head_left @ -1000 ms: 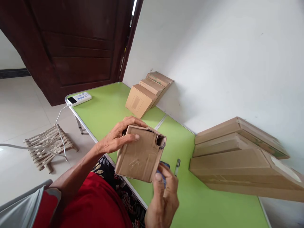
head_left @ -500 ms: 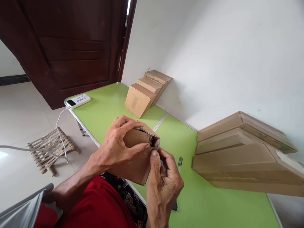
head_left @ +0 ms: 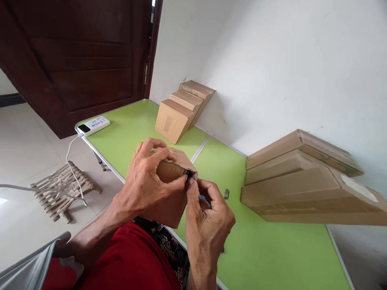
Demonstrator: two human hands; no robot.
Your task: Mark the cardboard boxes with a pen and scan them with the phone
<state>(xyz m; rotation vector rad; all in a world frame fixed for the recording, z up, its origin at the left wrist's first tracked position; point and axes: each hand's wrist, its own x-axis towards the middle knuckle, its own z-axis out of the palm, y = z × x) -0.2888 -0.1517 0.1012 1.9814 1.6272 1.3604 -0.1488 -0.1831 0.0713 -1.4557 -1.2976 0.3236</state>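
Observation:
I hold a small brown cardboard box (head_left: 169,205) above the near edge of the green table (head_left: 266,249). My left hand (head_left: 145,181) wraps over its top and left side, fingers closed on it. My right hand (head_left: 208,213) pinches the box's torn top right corner, where a dark gap shows between the flaps. A bit of something blue shows between my right fingers; I cannot make out what it is. A pen (head_left: 226,194) lies on the table just right of my right hand, mostly hidden.
Three large flat cardboard boxes (head_left: 305,189) lean against the white wall at right. Three smaller boxes (head_left: 178,112) lean at the back. A white power bank (head_left: 93,124) with a cable lies at the table's far left corner. A woven stool (head_left: 57,189) stands on the floor.
The box has tilted away from me and dropped lower. My right hand rose from beneath the box to its torn corner and pinched it; my left hand slid further over the top.

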